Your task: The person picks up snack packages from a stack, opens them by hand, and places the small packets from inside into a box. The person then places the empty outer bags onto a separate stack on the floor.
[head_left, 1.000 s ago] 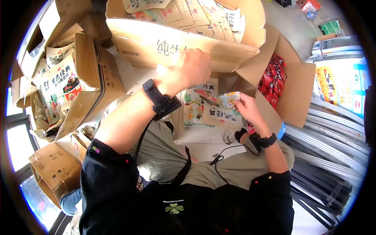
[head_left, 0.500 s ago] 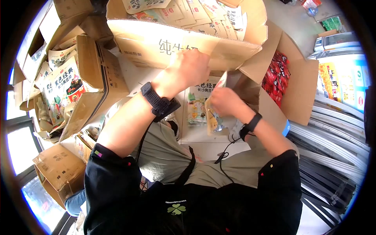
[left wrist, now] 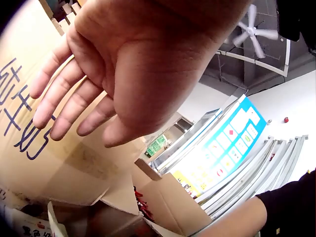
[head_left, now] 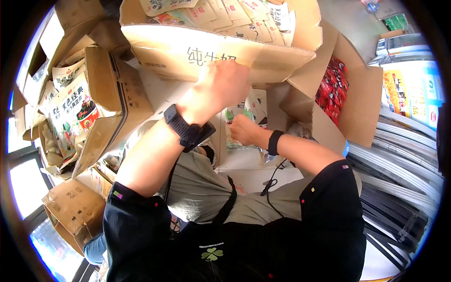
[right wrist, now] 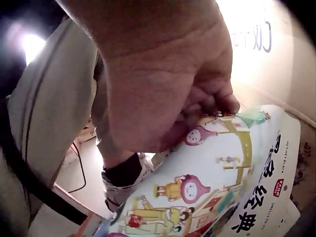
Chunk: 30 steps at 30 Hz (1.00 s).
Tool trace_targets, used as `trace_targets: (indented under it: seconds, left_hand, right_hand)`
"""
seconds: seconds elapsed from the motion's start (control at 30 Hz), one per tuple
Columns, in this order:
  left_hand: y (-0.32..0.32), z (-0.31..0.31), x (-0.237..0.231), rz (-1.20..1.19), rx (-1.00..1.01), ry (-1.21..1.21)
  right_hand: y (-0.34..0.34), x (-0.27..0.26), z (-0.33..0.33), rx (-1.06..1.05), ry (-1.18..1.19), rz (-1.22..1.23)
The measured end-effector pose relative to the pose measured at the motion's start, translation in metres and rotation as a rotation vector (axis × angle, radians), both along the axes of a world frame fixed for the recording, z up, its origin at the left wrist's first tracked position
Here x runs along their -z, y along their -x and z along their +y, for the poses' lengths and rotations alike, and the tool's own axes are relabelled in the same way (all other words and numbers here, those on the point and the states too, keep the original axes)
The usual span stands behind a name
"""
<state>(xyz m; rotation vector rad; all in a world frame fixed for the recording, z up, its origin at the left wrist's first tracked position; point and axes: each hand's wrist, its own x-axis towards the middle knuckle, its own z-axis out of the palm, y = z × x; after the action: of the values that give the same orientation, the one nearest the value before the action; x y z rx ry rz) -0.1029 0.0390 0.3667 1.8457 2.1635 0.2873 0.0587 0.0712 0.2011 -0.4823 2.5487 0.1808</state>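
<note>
Honestly, my right hand (head_left: 244,130) has its fingers curled round a printed bag (right wrist: 222,160) that droops just below it, so a weak pinch could let that floppy thing slip. My left hand's (head_left: 218,84) fingers are apart near the box (head_left: 277,66) in front; can't tell if they touch, but a bump might jolt it.

Black short sleeves with coloured flecks, green clover print, black wrist straps, grey-green trousers.

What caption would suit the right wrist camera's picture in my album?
A bare right hand grips a soft white packet printed with colourful cartoon figures, a black sock showing behind.
</note>
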Motion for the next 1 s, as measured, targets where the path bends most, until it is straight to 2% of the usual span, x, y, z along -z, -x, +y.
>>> trace_targets:
  seconds: [0.17, 0.23, 0.37, 0.47, 0.53, 0.57, 0.63, 0.8, 0.87, 0.97, 1.0]
  left_hand:
    - [0.001, 0.001, -0.002, -0.001, 0.026, -0.034]
    - [-0.002, 0.001, -0.004, 0.027, 0.008, 0.061]
    - [-0.001, -0.003, -0.007, 0.007, 0.028, 0.070]
    - [0.000, -0.003, -0.007, 0.001, 0.026, 0.072]
    - [0.000, -0.003, -0.006, 0.009, 0.035, 0.060]
    - [-0.001, -0.003, -0.005, 0.018, 0.041, 0.047]
    - [-0.003, -0.002, -0.006, 0.015, 0.042, 0.051]
    - [-0.006, 0.000, -0.009, 0.040, 0.055, 0.094]
    - [-0.006, 0.000, -0.009, 0.039, 0.063, 0.118]
    - [-0.005, 0.000, -0.008, 0.037, 0.069, 0.137]
    - [-0.004, 0.001, -0.006, 0.036, 0.074, 0.139]
  right_hand:
    - [-0.001, 0.034, 0.003, -0.098, -0.134, -0.058]
    - [-0.008, 0.065, 0.010, -0.175, -0.119, 0.016]
    - [-0.015, 0.100, 0.010, -0.130, -0.096, 0.068]
    - [-0.018, 0.099, -0.002, -0.129, -0.105, 0.029]
    - [-0.031, 0.105, -0.019, -0.123, -0.106, 0.194]
    - [-0.037, 0.113, -0.027, -0.118, -0.109, 0.191]
    - [-0.046, 0.128, -0.038, -0.028, 0.038, 0.244]
    - [-0.044, 0.138, -0.034, 0.144, 0.048, 0.114]
    - [-0.040, 0.147, -0.019, 0.076, 0.010, 0.312]
    - [-0.029, 0.121, -0.009, 0.067, -0.015, 0.164]
    - [-0.027, 0.123, -0.007, 0.140, 0.037, 0.135]
